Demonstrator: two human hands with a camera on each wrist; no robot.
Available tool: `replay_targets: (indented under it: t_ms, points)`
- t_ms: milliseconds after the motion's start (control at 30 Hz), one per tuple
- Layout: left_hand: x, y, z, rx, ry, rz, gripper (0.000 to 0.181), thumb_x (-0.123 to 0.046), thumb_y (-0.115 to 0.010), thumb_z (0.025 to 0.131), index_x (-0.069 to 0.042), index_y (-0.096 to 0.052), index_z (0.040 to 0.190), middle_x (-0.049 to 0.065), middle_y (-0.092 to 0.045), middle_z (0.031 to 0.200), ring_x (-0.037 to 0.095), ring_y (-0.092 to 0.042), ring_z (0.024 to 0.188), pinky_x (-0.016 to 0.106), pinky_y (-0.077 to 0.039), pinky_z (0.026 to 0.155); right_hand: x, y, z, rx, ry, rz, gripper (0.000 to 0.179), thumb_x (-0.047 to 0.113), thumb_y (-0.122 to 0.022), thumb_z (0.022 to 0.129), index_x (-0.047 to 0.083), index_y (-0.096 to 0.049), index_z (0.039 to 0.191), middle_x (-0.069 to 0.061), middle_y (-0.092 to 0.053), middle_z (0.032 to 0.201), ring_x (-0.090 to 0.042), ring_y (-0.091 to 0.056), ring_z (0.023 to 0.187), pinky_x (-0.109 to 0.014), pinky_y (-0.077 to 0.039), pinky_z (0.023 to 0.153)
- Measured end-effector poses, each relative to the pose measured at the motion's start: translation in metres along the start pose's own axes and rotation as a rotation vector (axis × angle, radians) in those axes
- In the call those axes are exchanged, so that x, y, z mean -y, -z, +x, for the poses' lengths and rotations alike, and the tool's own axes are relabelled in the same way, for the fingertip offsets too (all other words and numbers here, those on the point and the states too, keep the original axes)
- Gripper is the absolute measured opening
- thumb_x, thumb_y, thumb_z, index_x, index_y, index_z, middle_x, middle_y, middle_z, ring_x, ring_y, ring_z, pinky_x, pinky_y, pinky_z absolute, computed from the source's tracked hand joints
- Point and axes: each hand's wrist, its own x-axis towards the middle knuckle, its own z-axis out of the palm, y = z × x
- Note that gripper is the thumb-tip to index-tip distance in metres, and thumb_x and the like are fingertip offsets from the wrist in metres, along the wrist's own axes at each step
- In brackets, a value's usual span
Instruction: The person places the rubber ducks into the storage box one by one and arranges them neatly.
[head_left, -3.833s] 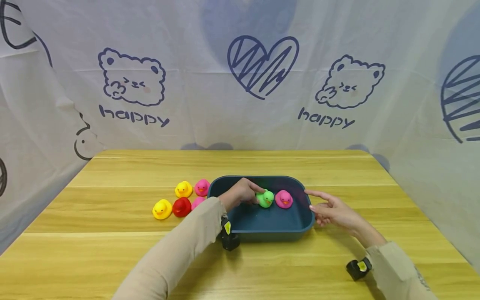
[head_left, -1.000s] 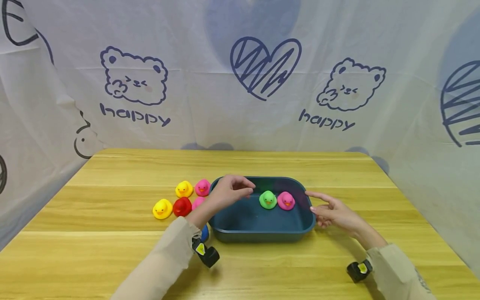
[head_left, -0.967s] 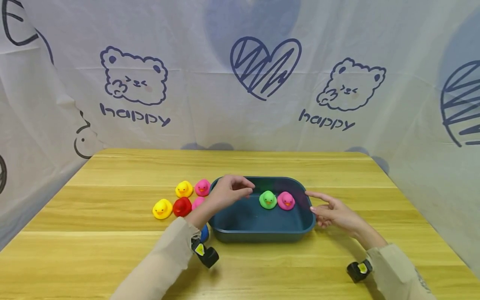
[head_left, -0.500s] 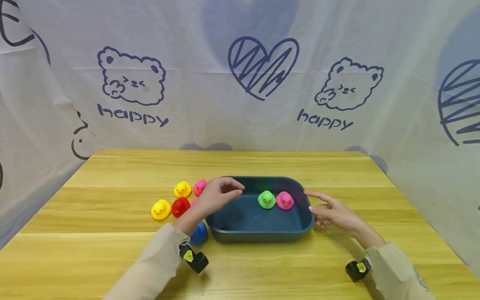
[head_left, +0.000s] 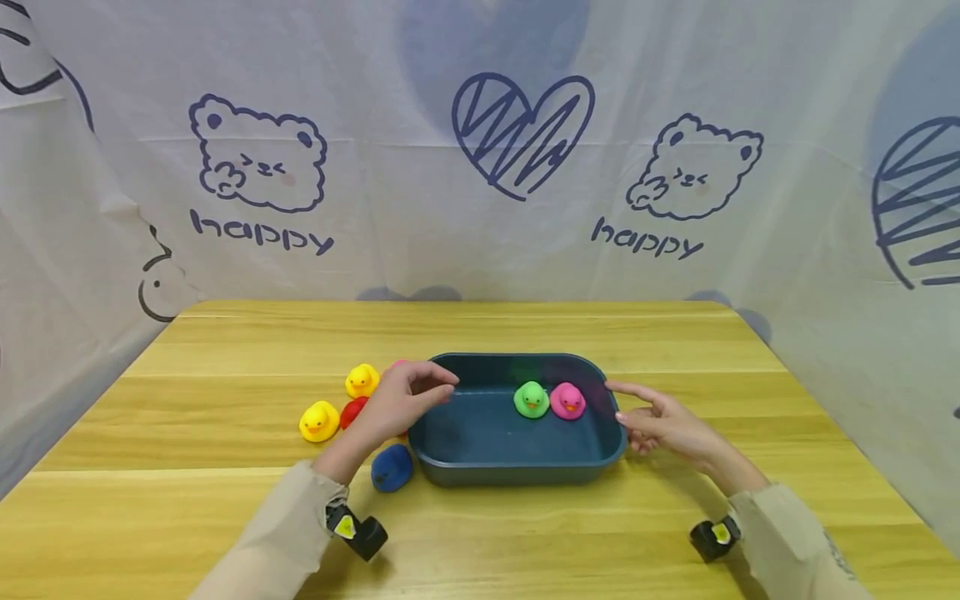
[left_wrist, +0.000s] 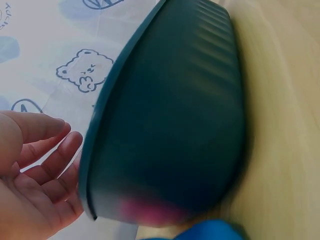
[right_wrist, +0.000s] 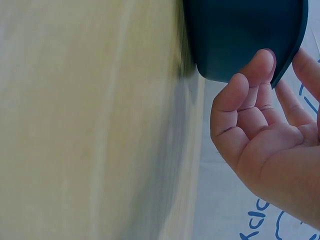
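My left hand [head_left: 405, 398] hovers over the left end of a dark blue-green plastic basin [head_left: 517, 475], its fingers loosely bent and nothing between them. Inside the basin, toward the right, a green rubber duck [head_left: 532, 401] sits beside a pink rubber duck [head_left: 567, 402]. My right hand [head_left: 667, 427] rests its fingertips at the basin's right rim, index finger extended and the lower fingers bent. In the right wrist view those fingers [right_wrist: 230, 107] lie against the outer wall. A blue rubber duck [head_left: 392, 468] stands close to the basin's left front corner, under my left wrist.
Left of the basin are two yellow ducks, one in front [head_left: 319, 422] and one behind [head_left: 362, 381], with a red duck [head_left: 352, 412] partly hidden by my left hand. A pink duck [head_left: 400, 365] barely shows behind it. A printed cloth [head_left: 375, 167] hangs beyond the wooden table [head_left: 247, 350].
My left hand, earlier on the green duck inside the basin, has let go and drawn back left, uncovering the blue duck. The green duck stays beside the pink one. My right hand has kept its place.
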Motion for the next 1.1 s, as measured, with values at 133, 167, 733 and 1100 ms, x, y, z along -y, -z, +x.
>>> replay_targets:
  t_ms: [133,167,733,1100]
  points:
    - [0.000,0.006,-0.007,-0.009,0.020,-0.003,0.017,-0.007,-0.059,0.086,0.002,-0.064,0.099,0.012,-0.062,0.092,0.026,-0.061,0.081,0.031,-0.049,0.075,0.000,0.000,0.000,0.001,-0.004,0.000,0.062,0.015,-0.052,0.091,-0.003,-0.018,0.139,-0.005,-0.050,0.067,-0.013,-0.052,0.057,-0.024,-0.041,0.052]
    - [0.000,0.007,-0.009,-0.013,0.027,-0.007,0.017,-0.008,-0.059,0.086,0.002,-0.064,0.099,0.013,-0.061,0.092,0.025,-0.061,0.081,0.030,-0.049,0.074,0.000,0.000,0.000,0.001,-0.005,0.001,0.062,0.015,-0.052,0.091,-0.003,-0.018,0.139,-0.005,-0.049,0.067,-0.013,-0.052,0.057,-0.024,-0.041,0.052]
    - [0.005,0.024,-0.035,-0.116,0.082,0.067,0.015,-0.010,-0.062,0.084,0.001,-0.065,0.095,0.009,-0.063,0.088,0.022,-0.055,0.073,0.026,-0.048,0.060,-0.002,0.000,0.000,-0.001,-0.007,-0.002,0.061,0.014,-0.052,0.091,-0.002,-0.018,0.140,-0.005,-0.048,0.066,-0.014,-0.051,0.057,-0.025,-0.041,0.053]
    - [0.020,0.037,-0.053,-0.091,0.099,0.032,0.018,-0.008,-0.064,0.082,0.002,-0.065,0.097,0.013,-0.064,0.092,0.021,-0.057,0.080,0.024,-0.048,0.068,-0.001,0.000,0.001,-0.005,-0.007,-0.008,0.061,0.014,-0.052,0.091,-0.002,-0.018,0.140,-0.005,-0.047,0.067,-0.014,-0.051,0.057,-0.025,-0.042,0.052]
